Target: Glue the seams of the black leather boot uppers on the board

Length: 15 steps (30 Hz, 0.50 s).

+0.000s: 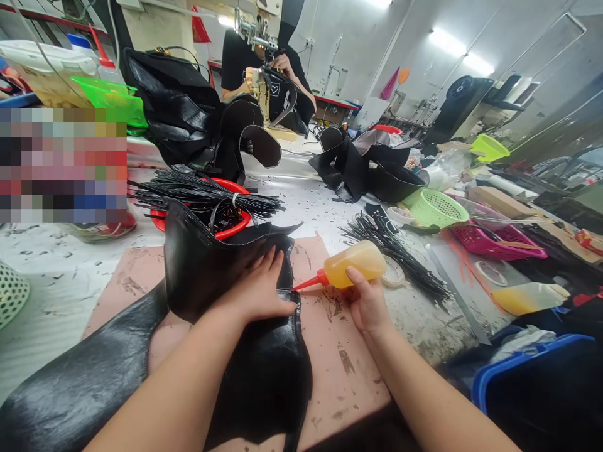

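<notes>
My left hand [257, 290] lies spread on a black leather boot upper [268, 364], pressing it down near its zipper edge. Gripped in my right hand [370, 304] is a squeeze bottle [355, 265] of yellow liquid, tilted sideways. Its long red nozzle [307, 284] points left, with the tip at the zipper edge just beyond my left thumb. Part of the leather [198, 257] stands up in a fold behind my left hand, and another black leather piece [89, 358] extends to the lower left. Under the work is a stained pink board [325, 389].
A red basket [235, 231] with bundled black strips [207, 196] stands behind the leather. To the right are more zipper strips [400, 263], a tape roll [392, 271], a metal ruler [456, 295] and a blue-rimmed bin [532, 351]. A person [264, 75] works at a sewing machine opposite.
</notes>
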Tool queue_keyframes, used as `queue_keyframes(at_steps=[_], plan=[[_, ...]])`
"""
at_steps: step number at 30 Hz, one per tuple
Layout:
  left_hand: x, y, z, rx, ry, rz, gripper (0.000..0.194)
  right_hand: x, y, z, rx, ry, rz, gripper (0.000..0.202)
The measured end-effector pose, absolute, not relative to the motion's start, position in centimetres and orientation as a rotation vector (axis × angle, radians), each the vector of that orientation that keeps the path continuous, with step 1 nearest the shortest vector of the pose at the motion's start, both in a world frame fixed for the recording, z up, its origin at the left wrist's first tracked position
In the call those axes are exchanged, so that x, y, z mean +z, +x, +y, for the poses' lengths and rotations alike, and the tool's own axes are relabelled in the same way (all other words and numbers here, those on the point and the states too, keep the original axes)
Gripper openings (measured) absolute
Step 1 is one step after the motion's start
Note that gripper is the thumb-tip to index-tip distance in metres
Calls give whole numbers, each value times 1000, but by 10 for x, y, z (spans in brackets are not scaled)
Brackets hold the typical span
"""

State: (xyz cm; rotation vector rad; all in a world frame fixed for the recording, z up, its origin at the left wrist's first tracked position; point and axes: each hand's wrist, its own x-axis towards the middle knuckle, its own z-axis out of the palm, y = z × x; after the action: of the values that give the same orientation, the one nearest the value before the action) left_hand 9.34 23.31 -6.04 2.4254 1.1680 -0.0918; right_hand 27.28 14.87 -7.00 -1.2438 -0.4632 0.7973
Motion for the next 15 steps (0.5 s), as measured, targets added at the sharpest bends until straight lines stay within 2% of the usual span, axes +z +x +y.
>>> queue_keyframes(at_steps=[7, 15], plan=[[-58, 94, 233, -114, 2432, 1167, 104, -67, 270, 147, 763, -1230, -488, 43], [-61, 90, 235, -90, 2461, 1069, 128, -66, 269, 140, 780, -1232, -461, 46]])
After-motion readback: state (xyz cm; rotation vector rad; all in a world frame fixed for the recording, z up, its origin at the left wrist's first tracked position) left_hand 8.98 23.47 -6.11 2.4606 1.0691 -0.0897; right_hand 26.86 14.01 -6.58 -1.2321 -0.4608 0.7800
